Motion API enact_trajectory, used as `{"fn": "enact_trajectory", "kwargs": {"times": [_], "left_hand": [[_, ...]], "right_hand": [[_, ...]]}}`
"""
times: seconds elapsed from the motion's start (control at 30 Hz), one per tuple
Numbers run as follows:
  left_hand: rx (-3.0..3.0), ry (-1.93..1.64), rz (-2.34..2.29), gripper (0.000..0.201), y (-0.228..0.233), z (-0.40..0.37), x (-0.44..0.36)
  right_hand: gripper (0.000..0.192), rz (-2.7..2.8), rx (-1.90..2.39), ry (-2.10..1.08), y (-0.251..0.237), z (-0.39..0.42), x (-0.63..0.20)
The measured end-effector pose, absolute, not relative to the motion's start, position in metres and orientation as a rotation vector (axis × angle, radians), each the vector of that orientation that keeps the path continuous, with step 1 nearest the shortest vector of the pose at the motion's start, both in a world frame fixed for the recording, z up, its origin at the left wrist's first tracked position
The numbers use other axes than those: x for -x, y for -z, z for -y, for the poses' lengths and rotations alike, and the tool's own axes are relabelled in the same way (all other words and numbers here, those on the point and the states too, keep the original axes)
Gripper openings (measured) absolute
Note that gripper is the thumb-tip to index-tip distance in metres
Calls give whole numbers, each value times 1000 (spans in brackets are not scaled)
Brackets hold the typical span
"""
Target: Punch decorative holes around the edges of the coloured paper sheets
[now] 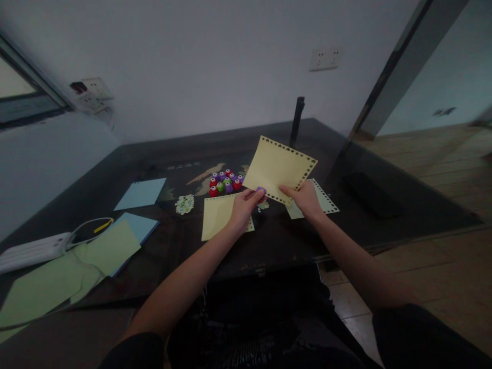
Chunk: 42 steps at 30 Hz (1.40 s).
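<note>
My left hand (pixel 246 204) is closed around a small purple craft punch (pixel 261 190), which sits at the lower edge of a yellow paper sheet (pixel 280 166). Shaped holes run along the sheet's top, right and part of its lower edge. My right hand (pixel 303 197) pinches that sheet near its lower right corner, thumb on top. Below my left hand lies another yellow sheet (pixel 217 218) with punched edges. Under my right hand rests a pale punched sheet (pixel 325 200). Red, purple and green craft punches (pixel 226 183) stand in a cluster left of the held sheet.
Paper cutouts (pixel 185 204) form a small pile on the dark table (pixel 184 251). Blue paper (pixel 141 193) and green sheets (pixel 46 282) lie left, beside a white power strip (pixel 34 251) with a cable. A black upright object (pixel 296 120) stands behind; a dark flat object (pixel 371 195) lies right.
</note>
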<state>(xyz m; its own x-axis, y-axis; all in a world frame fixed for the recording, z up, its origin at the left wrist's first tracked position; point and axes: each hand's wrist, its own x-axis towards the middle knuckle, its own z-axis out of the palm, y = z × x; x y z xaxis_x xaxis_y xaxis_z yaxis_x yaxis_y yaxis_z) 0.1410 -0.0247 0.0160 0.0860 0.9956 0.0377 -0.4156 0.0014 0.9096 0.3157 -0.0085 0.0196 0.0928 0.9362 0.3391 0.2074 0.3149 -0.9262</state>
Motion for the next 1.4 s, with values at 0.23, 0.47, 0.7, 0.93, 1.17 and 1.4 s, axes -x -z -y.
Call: {"fn": "enact_trajectory", "kwargs": {"times": [0.23,0.47,0.7,0.93,1.17,1.4], "left_hand": [[-922,-1295,-802,33,-20,27,-140],[-984,-1224,-805,38,-16,24,-135],[-1070,-1174,-886,53,-11,21,-134],[-1173,-1165,-906,50,-12,21,-132],[-1282,-1167,-904,43,-13,23,-131],[-1381,-1143,-888,48,-12,24,-130]], "right_hand": [[36,1287,1091,-829,-9,1,-317],[34,1244,1091,-826,-10,0,-318],[35,1214,1108,-794,-14,3,-319],[33,1178,1099,-776,-14,2,-320],[32,1154,1075,-781,-14,2,-318],[33,1022,1002,-884,-26,8,-316]]}}
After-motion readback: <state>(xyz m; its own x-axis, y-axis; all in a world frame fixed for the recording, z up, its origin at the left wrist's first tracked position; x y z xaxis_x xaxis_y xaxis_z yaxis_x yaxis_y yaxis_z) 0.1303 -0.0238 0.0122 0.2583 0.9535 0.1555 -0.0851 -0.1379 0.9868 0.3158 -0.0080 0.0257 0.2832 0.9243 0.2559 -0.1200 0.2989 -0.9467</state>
